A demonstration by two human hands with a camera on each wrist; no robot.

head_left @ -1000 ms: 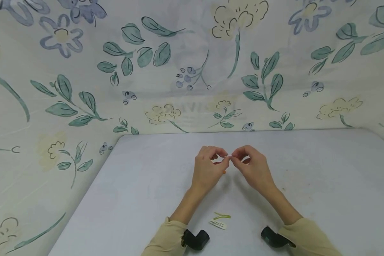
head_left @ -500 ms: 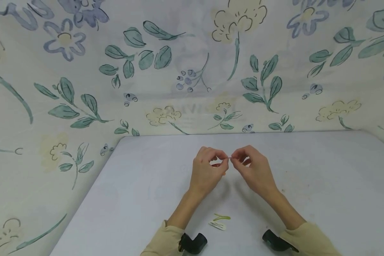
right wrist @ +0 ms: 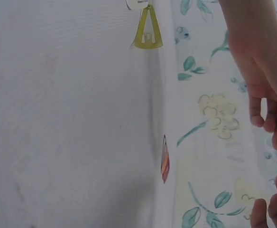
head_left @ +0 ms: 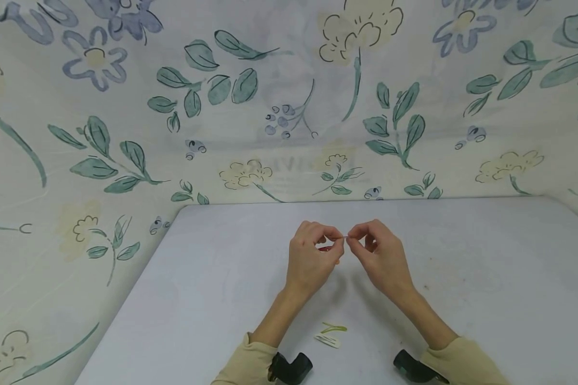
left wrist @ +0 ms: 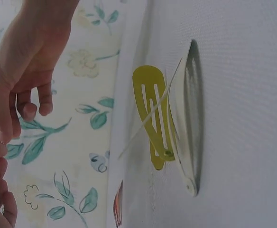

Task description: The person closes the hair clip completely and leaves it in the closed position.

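Note:
In the head view my left hand (head_left: 313,256) and right hand (head_left: 380,256) are raised above the table, fingertips almost meeting. Between them they pinch a thin pinkish piece (head_left: 345,237), mostly hidden by the fingers; its kind cannot be told. A red-and-orange clip (right wrist: 164,159) lies on the table beyond the hands, partly covered by my left hand in the head view. Nearer the body, between the forearms, lie a yellow-green snap hair clip (left wrist: 150,104) and a white snap hair clip (left wrist: 188,123), each with its frame sprung apart.
A white table (head_left: 212,278) spreads under the hands, its far edge meeting a flower-patterned cloth (head_left: 289,107). Black wrist cameras (head_left: 291,369) sit on both sleeves near the front, close to the clips.
Both hands stay almost in place, still pinching the thin piece. The head view has shifted slightly. The clips on the table have not moved.

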